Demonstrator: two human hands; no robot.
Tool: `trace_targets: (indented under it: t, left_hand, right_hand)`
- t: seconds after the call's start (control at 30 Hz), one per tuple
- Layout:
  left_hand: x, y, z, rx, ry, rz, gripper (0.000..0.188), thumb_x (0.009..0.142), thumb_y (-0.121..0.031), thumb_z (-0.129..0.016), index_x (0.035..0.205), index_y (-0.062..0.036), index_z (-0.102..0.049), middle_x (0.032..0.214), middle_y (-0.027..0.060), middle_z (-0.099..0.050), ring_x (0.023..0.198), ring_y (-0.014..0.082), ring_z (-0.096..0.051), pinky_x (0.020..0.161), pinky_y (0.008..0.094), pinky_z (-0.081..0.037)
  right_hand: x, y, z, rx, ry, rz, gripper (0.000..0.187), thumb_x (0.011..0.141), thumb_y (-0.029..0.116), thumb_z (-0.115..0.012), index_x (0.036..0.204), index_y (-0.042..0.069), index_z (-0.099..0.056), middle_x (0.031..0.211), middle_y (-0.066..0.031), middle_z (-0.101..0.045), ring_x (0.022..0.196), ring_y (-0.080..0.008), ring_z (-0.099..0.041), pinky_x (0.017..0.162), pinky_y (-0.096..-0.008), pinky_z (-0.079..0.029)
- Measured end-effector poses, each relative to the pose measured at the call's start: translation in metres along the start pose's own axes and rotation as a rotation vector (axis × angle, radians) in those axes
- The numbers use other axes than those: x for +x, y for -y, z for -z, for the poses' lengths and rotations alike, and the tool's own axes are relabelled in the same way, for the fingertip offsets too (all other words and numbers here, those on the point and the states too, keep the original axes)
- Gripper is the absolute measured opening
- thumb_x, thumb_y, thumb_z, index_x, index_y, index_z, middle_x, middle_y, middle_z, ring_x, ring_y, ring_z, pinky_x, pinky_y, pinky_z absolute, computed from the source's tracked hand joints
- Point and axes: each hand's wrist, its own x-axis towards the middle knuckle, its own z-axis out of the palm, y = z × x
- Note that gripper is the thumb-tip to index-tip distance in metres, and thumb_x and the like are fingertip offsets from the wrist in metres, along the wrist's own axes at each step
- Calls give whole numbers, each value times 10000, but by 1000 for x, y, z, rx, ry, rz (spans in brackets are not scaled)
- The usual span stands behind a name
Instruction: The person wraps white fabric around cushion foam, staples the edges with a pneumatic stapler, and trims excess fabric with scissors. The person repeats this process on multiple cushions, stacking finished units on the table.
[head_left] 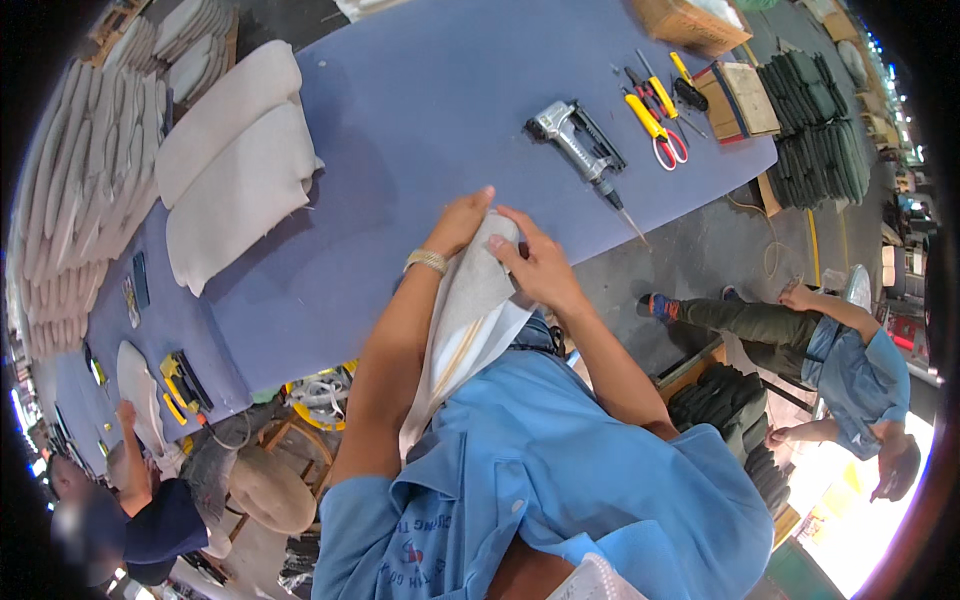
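Observation:
Close in front of my body, at the table's near edge, I hold a light grey fabric piece (462, 300) upright. Its pale underside shows a yellowish band running lengthwise. My left hand (460, 222), with a pale band on the wrist, grips the top left edge. On the top right corner my right hand (540, 262) pinches the cloth, thumb on the near face and fingers behind. The lower part of the piece hangs against my blue shirt. Beyond my hands a pneumatic staple gun (577, 139) lies on the blue-covered table (420, 110), its hose trailing over the edge.
Two grey padded panels (245, 165) lie at left beside tall stacks of similar panels (80, 200). Red-handled scissors (668, 148), yellow-handled tools and cardboard boxes (690, 25) sit at the far right. One person works at lower left; another sits at right near dark stacked pads (825, 130).

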Motion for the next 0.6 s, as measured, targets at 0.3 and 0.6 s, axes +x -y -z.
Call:
trace_targets:
  t: [0.3, 0.6]
  left_hand:
    - [-136, -66, -8, 364, -111, -329, 811, 938, -250, -698, 1585, 29, -296, 1596, 257, -400, 1497, 376, -380, 1229, 407, -311]
    - [-145, -57, -46, 633, -335, -400, 759, 784, 19, -677, 1497, 72, -424, 1511, 249, -510, 1421, 366, -489, 1165, 429, -440]
  right_hand:
    - [2, -9, 3, 199, 74, 70, 490, 1116, 405, -449, 1497, 103, -516, 1192, -90, -675, 1107, -168, -600, 995, -316, -468]
    - [-2, -24, 5, 320, 80, 109, 508, 1134, 382, -399, 1525, 63, -462, 1410, -107, -555, 1306, -184, -498, 1127, -317, -376]
